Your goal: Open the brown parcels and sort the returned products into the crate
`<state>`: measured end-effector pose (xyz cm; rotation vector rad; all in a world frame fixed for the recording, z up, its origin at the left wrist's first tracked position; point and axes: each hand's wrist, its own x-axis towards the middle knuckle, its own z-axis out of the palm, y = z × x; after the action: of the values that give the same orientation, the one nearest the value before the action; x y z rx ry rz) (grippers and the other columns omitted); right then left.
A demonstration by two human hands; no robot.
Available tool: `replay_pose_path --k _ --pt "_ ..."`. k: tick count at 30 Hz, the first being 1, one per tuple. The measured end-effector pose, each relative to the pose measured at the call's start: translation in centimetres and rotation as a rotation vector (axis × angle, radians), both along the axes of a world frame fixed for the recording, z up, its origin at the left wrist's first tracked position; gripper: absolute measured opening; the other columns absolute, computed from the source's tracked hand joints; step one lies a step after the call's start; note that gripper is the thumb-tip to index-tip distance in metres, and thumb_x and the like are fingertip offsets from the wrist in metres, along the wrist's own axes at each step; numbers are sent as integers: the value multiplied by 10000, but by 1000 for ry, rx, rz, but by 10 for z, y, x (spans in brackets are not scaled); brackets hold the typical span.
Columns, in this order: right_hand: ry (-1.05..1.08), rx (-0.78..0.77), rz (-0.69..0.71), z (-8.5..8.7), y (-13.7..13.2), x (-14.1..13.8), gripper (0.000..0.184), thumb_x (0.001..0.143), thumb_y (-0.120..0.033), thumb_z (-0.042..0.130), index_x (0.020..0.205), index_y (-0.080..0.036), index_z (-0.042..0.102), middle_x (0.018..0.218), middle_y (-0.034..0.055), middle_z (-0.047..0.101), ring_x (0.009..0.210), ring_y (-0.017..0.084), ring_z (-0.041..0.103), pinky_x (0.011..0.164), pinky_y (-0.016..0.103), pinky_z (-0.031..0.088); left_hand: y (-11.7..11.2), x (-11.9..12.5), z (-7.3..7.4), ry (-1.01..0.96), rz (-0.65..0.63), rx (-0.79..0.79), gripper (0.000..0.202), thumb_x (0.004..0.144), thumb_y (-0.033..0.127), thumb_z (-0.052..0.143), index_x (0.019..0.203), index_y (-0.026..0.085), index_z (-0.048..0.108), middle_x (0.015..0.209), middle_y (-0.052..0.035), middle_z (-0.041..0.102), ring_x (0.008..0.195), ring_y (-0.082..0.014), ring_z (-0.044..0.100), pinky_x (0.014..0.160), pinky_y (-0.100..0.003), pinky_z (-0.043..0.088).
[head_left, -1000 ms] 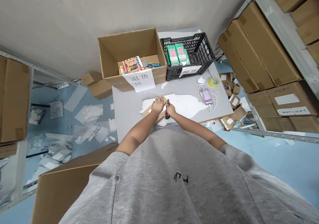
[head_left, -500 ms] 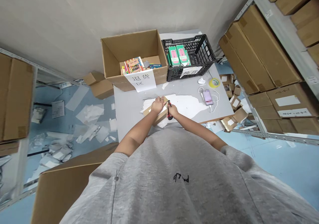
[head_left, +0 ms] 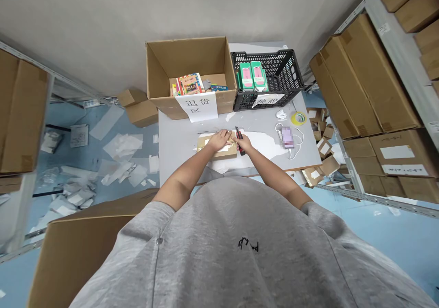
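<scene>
My left hand [head_left: 218, 140] lies over a flat brown cardboard package [head_left: 219, 151], gripping it against a torn white paper sheet [head_left: 264, 144]. My right hand [head_left: 244, 142] is close beside it, shut around a red and black utility knife [head_left: 239, 140]. The blade's tip is hidden by my fingers or too small to see. The package and paper rest on a grey table [head_left: 178, 157]. The package's far edge has a pale strip, and I cannot tell what it is.
An open cardboard box [head_left: 192, 66] holding colourful books and a black plastic crate [head_left: 274, 72] holding green boxes stand at the table's far end. A tape roll [head_left: 298, 118] and a blurred phone [head_left: 287, 137] with white cable lie to the right. Shelves of cartons flank the table; paper litters the floor.
The package has turned from a diagonal to lying nearly level across the table. The knife has moved to the right of it, and my view has shifted slightly.
</scene>
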<state>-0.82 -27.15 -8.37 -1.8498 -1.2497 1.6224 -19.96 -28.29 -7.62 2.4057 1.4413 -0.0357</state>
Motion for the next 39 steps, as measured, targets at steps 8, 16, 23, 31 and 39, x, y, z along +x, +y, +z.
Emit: replay_pose_path --k 8,16,23,31,39 --pt "31 -73 -48 -11 -7 4 422 791 -375 914 857 -226 525 510 -94 537 409 115 535 411 212 484 -26 -8 -3 -80 52 68 796 1006 653 519 1564 91 432 1548 -253 472 1471 -376 404 1214 -493 313" --pt "-41 -177 -127 -18 10 -6 411 721 -316 955 762 -208 561 450 -64 507 375 131 501 352 242 428 -44 13 -5 -78 88 1 794 924 755 579 1392 114 569 1340 -240 578 1295 -388 507 1102 -483 387" --pt "-111 -111 -38 -18 7 0 404 773 -385 917 884 -200 576 508 -58 560 394 141 551 366 223 437 -43 27 -12 -49 131 13 830 849 788 664 1315 105 598 1283 -240 587 1250 -398 524 1061 -474 390" --pt "135 33 90 0 -32 46 295 1052 -536 504 1172 -266 491 573 -101 577 383 123 557 391 178 435 -35 23 -22 -94 77 51 769 834 824 639 1199 147 625 1233 -214 615 1197 -382 541 1015 -467 376" --pt "64 52 222 -2 -58 62 474 1037 -400 571 1481 -235 592 567 -90 573 369 93 507 388 181 408 -43 26 -28 -132 97 75 761 795 794 715 1198 155 632 1227 -206 631 1185 -389 549 988 -465 360"
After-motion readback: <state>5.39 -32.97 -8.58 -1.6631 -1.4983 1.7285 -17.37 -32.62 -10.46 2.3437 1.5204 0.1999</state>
